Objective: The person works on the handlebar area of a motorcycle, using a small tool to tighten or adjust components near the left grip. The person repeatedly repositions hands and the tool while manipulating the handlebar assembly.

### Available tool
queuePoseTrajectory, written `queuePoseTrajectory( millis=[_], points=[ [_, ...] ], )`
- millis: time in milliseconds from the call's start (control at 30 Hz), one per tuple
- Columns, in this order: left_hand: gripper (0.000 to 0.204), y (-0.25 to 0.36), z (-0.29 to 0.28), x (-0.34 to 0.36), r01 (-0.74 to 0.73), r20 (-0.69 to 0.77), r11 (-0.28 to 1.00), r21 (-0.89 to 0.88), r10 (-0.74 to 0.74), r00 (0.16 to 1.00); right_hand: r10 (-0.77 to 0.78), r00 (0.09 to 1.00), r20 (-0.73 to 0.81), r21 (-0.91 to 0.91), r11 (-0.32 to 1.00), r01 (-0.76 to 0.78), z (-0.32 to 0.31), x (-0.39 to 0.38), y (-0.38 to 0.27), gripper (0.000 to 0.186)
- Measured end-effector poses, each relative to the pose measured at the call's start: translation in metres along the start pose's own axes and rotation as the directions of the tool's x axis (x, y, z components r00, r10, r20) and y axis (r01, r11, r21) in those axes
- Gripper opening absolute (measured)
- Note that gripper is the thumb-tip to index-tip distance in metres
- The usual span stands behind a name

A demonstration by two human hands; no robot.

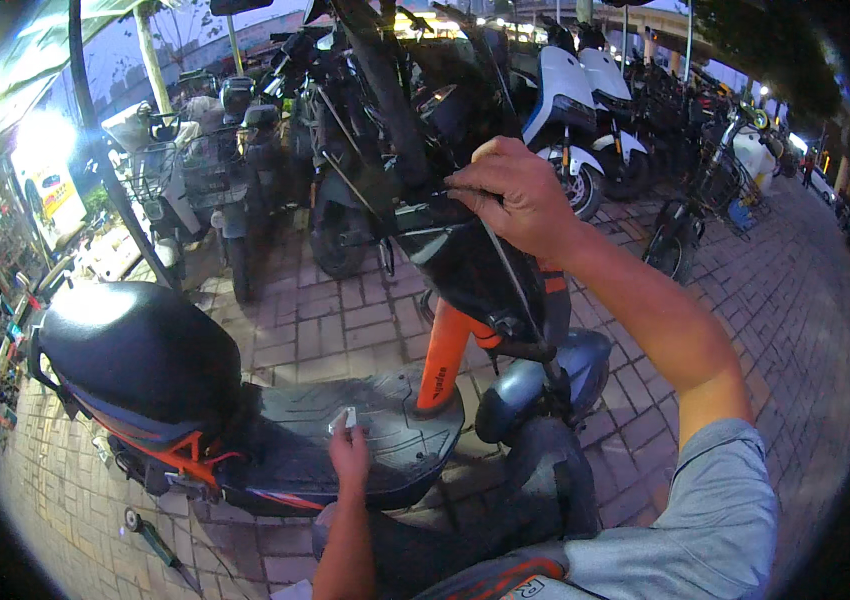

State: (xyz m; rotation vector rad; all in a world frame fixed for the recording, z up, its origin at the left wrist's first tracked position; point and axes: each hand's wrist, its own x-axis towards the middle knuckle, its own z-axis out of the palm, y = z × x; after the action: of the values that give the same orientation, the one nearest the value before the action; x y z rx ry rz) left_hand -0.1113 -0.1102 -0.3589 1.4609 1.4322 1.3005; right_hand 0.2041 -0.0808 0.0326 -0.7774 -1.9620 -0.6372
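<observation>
An orange and black electric scooter stands side-on in front of me, with its black seat (140, 345) at the left and its dark footboard (395, 415) in the middle. Over the footboard, my left hand (349, 452) pinches a small flat whitish piece (343, 417). My right hand (520, 195) is raised at the top of the scooter's black front panel (465, 265). Its thumb and fingers are closed at a dark edge there, and what they grip is too dark to make out. A thin rod (513, 268) slants down below that hand. The orange steering column (442, 355) joins the footboard.
A tool with a dark handle (157, 545) lies on the brick paving (285, 335) at the lower left. Parked scooters with baskets (215, 180) and white scooters (560, 95) line the back. A bicycle-like vehicle (680, 230) stands at the right. A slanting pole (105, 150) rises on the left.
</observation>
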Motion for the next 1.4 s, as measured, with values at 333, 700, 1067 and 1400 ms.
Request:
queuePoseTrajectory(
  millis=[333, 700, 1067, 1400],
  points=[
    [0.039, -0.015, 0.013, -0.012, -0.027, 0.036, 0.929, 0.368, 0.015, 0.999, 0.366, 0.923, 0.121, 0.088, 0.922, -0.377, -0.002, 0.025, 0.000, 0.019],
    [0.036, -0.014, 0.008, -0.012, -0.045, 0.053, 0.908, 0.417, 0.025, 0.998, 0.459, 0.879, 0.129, -0.178, 0.883, -0.434, 0.009, 0.047, -0.015, 0.017],
    [0.035, -0.018, 0.010, -0.012, -0.012, 0.041, 0.926, 0.378, -0.003, 0.999, 0.411, 0.890, 0.200, -0.227, 0.903, -0.366, 0.000, 0.044, -0.021, 0.016],
    [0.036, -0.012, 0.009, -0.014, -0.099, 0.039, 0.900, 0.425, 0.091, 0.995, 0.126, 0.992, -0.030, -0.087, 0.988, -0.128, 0.005, -0.001, -0.023, 0.014]
  ],
)
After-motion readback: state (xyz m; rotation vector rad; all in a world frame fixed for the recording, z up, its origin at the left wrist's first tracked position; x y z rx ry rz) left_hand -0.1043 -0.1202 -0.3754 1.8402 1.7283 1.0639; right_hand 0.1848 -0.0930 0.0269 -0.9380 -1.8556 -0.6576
